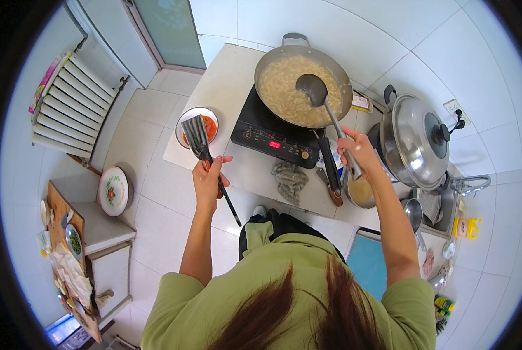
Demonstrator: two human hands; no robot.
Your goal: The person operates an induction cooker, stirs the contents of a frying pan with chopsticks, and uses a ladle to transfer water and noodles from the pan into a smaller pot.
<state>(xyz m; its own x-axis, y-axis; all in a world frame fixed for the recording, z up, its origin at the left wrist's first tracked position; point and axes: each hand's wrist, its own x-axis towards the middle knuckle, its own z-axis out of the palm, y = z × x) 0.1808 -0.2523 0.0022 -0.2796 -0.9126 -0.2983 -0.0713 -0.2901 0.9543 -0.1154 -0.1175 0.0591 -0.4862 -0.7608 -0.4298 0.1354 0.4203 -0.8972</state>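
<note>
My left hand (208,181) grips the handle of a black slotted spatula (195,138), its blade raised over a white bowl (179,135) of red sauce (209,127). In my right hand (361,151) is the grey handle of a metal ladle (313,89), whose bowl dips into the wok. That large wok (346,83) holds pale noodle-like pieces in cloudy broth (283,83). Beneath it sits a black induction cooktop (261,135) with a lit red display. The wok's black handle (329,164) points toward me, just left of my right hand.
A crumpled cloth (290,179) and a knife (333,194) lie at the counter's front edge. A pot of yellowish liquid (361,192) stands under my right wrist. Right of it are a lidded steel pot (412,140) and a sink (447,214). A floral basin (113,191) is at left.
</note>
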